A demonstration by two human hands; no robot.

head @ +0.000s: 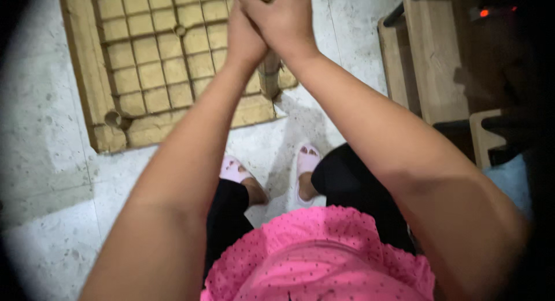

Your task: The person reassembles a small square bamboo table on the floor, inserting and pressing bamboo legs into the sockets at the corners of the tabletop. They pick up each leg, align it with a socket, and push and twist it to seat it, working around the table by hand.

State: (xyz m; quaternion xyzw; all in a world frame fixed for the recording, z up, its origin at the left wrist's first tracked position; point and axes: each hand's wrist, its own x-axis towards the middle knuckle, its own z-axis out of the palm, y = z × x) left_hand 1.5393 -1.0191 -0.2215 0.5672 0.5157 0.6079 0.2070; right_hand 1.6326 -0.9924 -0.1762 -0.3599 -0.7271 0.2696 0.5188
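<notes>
Handle: wooden handle [269, 69] stands near upright; its top is inside my clasped hands at the upper edge of view, its lower part shows below my wrists, over the grid frame [144, 64].
Fingers: my right hand [280, 17] is wrapped over my left hand [245, 38], both pressed tight around the handle; fingertips mostly hidden or cut off.
Frame: pale wooden lattice flat on the speckled floor [52, 179], the handle's lower end near its right edge; whether it touches, I cannot tell.
Feet: my pink sandals [303, 162] sit just below the frame's near corner.
Risk, slip: stacked grip could slide on the wood.
Risk, feet: a tipping handle could strike my toes.
Side: wooden boards [430, 58] stand well apart on the right.
</notes>
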